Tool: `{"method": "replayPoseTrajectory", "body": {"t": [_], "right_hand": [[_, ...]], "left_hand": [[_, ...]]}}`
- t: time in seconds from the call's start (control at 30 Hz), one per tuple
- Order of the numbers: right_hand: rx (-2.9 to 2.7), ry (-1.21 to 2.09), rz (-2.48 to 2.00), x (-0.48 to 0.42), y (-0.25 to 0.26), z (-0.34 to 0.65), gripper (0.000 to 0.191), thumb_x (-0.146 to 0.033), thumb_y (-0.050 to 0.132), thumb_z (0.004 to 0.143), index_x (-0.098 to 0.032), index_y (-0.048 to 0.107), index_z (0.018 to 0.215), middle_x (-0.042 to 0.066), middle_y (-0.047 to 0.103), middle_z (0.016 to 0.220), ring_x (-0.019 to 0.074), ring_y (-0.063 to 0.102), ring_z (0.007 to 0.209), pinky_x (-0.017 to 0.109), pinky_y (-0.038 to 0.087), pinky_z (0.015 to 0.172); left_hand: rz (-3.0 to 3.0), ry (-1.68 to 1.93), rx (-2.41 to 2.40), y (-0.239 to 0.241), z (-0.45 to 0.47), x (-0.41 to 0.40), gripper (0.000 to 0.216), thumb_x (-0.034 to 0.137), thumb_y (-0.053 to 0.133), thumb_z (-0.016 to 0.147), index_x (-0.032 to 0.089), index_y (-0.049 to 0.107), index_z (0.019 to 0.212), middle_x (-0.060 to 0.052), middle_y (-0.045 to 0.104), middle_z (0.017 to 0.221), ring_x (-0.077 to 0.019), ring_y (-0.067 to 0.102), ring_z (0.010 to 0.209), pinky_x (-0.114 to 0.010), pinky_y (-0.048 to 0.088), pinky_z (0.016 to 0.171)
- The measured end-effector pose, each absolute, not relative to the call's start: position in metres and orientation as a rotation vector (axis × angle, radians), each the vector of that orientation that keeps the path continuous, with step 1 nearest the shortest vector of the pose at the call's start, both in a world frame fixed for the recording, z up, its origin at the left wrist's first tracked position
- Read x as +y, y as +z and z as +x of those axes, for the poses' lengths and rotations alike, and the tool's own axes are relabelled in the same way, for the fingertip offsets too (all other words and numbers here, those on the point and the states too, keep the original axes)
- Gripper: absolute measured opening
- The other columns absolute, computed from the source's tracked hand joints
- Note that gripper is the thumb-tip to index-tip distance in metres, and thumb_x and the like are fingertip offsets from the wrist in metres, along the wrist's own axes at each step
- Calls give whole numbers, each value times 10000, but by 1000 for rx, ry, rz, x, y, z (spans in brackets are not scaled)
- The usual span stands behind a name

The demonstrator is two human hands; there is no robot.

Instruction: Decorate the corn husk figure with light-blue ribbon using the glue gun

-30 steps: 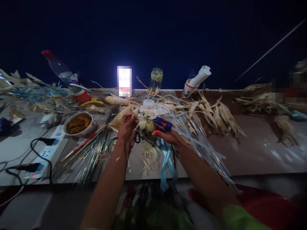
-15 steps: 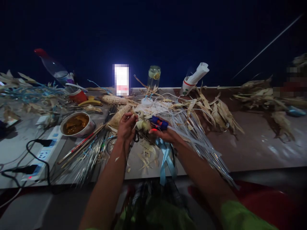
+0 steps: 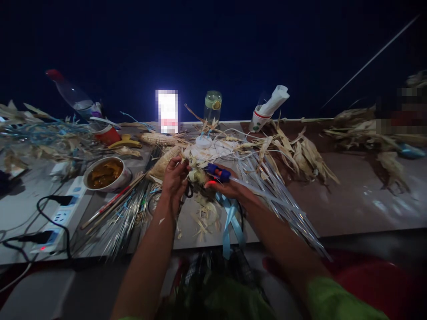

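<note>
My right hand (image 3: 227, 186) is closed around a blue hot glue gun (image 3: 217, 172), with a red light glowing near its grip and a long clear glue stick running out of its back. The gun's nozzle points left, at a pale corn husk piece (image 3: 196, 174). My left hand (image 3: 176, 175) pinches the husk piece at its left side, fingertips pressed together. Light blue ribbon (image 3: 230, 222) hangs below my right hand over the table's front edge. Husk scraps (image 3: 204, 213) lie on the table under both hands.
On the left are a bowl of brown liquid (image 3: 107, 173), a power strip (image 3: 65, 213) with plugs and cords, and thin wires (image 3: 128, 222). Clear glue sticks (image 3: 283, 200) and dried husks (image 3: 307, 155) lie right. Behind stand a bright screen (image 3: 167, 111), a jar (image 3: 212, 106) and a paper cup (image 3: 258, 119).
The whole view has shifted very slightly. Both hands keep their holds on the glue gun and the husk piece, almost in the same place.
</note>
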State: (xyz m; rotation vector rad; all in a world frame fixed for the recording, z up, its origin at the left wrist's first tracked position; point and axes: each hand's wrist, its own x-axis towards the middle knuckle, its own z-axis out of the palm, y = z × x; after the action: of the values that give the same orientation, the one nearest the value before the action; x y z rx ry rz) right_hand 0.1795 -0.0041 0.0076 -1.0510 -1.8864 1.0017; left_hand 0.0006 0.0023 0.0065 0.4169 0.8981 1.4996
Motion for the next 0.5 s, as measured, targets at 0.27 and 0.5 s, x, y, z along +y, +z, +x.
{"method": "replayPoseTrajectory", "body": {"t": [0.27,0.5], "right_hand": [[-1886,986,-1069,-4,9,180,373,-508,696,634,-180,552,740,12,550,710,143,483,679,261,391,609],[-1893,1024,-1058,-6,13,181,329,-472,693,652,-185,556,736,13,548,697,142,474,649,275,397,584]], "left_hand": [[397,1530,867,7,3,4,365,135,772,534,193,487,754,74,598,583,-54,553,478,-150,412,484],[410,1525,848,3,0,5,350,146,767,556,196,491,767,73,607,594,-57,570,491,-156,434,511]]}}
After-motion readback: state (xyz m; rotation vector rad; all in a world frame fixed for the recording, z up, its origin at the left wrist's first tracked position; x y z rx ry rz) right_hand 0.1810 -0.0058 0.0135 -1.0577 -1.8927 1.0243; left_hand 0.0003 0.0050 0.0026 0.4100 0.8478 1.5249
